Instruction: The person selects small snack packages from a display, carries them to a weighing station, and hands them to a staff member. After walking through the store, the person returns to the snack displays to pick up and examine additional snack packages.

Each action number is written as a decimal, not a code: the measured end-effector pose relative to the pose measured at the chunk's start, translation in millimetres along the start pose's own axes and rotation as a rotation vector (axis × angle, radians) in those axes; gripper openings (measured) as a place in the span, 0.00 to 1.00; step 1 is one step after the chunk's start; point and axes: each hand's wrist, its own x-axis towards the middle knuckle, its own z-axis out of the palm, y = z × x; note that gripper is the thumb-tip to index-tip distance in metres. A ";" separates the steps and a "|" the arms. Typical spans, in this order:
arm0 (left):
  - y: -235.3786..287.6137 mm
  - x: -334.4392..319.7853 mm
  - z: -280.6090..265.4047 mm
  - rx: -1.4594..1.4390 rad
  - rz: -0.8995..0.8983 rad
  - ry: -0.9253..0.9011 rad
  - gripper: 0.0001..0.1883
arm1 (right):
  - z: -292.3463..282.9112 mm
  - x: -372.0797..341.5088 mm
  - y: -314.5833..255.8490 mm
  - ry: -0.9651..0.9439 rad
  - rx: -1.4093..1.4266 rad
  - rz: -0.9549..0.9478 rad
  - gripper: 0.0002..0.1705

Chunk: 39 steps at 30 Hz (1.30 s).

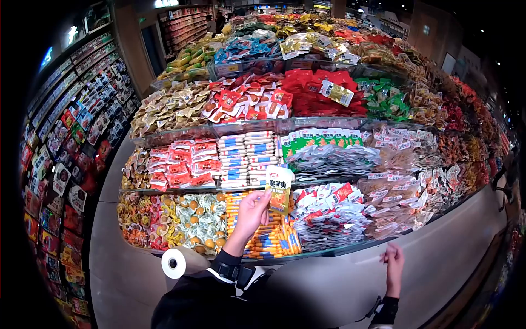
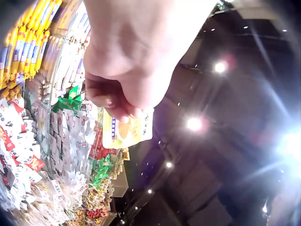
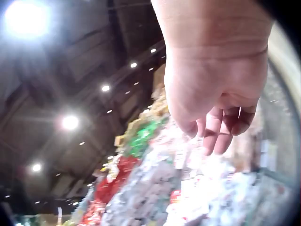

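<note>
My left hand (image 1: 252, 215) pinches a small yellow-gold snack packet (image 1: 279, 186) with a white top and dark printed characters, held upright over the front of the tiered display. In the left wrist view, thumb and fingertips grip one edge of that same packet (image 2: 126, 133). Orange and yellow stick-shaped snacks (image 1: 268, 241) lie just below this hand. Off to the right, my right hand (image 1: 393, 262) hangs in front of the display's edge with loosely bent fingers and nothing in them. The right wrist view shows the same hand (image 3: 216, 89) from its wrist side.
Bins hold red packets (image 1: 189, 164), white-and-blue sticks (image 1: 246, 156), silver packets (image 1: 331, 219) and egg-like snacks (image 1: 200, 216). A loose gold packet (image 1: 336, 93) lies on the red bags higher up. A roll of clear bags (image 1: 189, 262) stands at the front left. Stocked shelves (image 1: 71, 126) line the left.
</note>
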 end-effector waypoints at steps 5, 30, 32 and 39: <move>8.0 -14.1 5.8 0.093 0.080 0.130 0.14 | 82.8 120.9 -129.3 -0.280 -0.060 -0.331 0.13; -1.5 -12.6 49.1 0.095 0.102 0.512 0.13 | 243.1 349.0 -226.6 0.007 -0.283 -0.732 0.18; -4.1 -6.2 65.7 0.065 0.104 0.526 0.14 | 229.9 304.5 -244.7 -0.038 -0.232 -0.784 0.14; -8.7 26.3 120.4 0.109 0.197 0.553 0.12 | 183.2 152.7 -195.2 -0.432 -0.490 -1.624 0.05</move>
